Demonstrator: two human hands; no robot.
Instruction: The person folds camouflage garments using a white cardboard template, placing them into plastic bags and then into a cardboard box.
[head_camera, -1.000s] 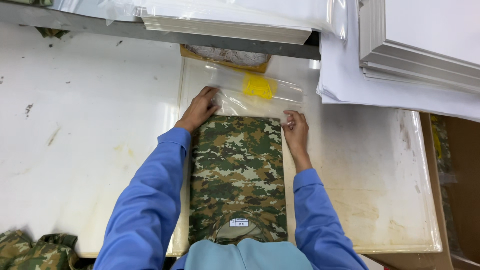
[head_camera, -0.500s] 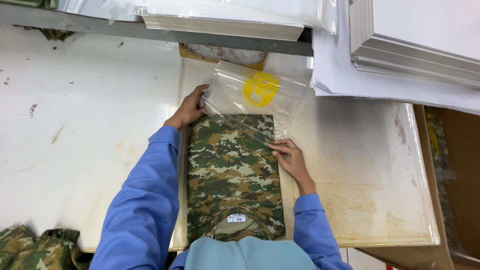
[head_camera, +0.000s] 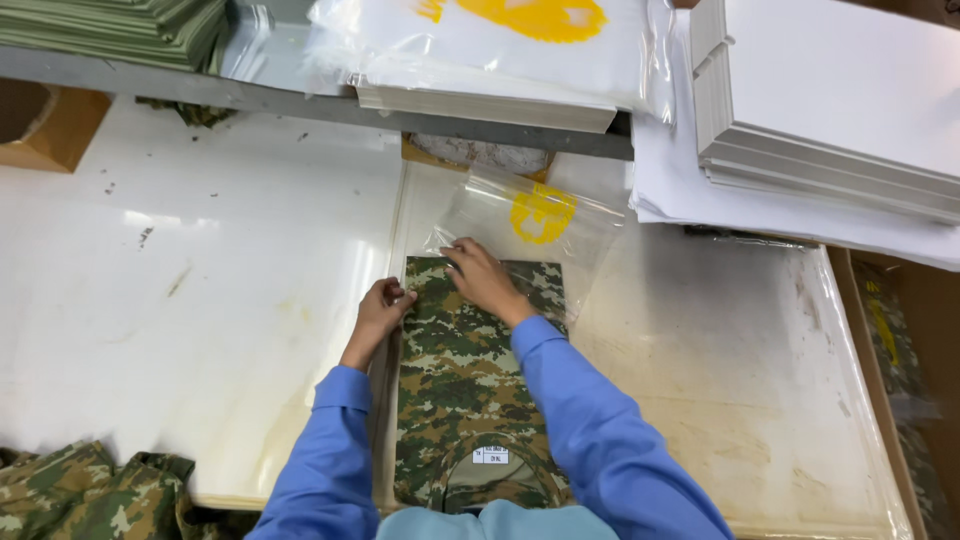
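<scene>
Lying flat on the white surface (head_camera: 200, 300), a folded camouflage-patterned cloth garment (head_camera: 470, 390) has its far end inside a clear plastic bag with a yellow print (head_camera: 530, 215). The left hand (head_camera: 378, 312) grips the garment's left edge; the right hand (head_camera: 484, 279) presses open-palmed on top.

Sleeves: long, bright blue, plain, ending in buttonless cuffs at both wrists.
Hands: left hand (head_camera: 377, 315) and right hand (head_camera: 482, 279) bare, ungloved.
Torso: pale blue garment, near edge.
</scene>
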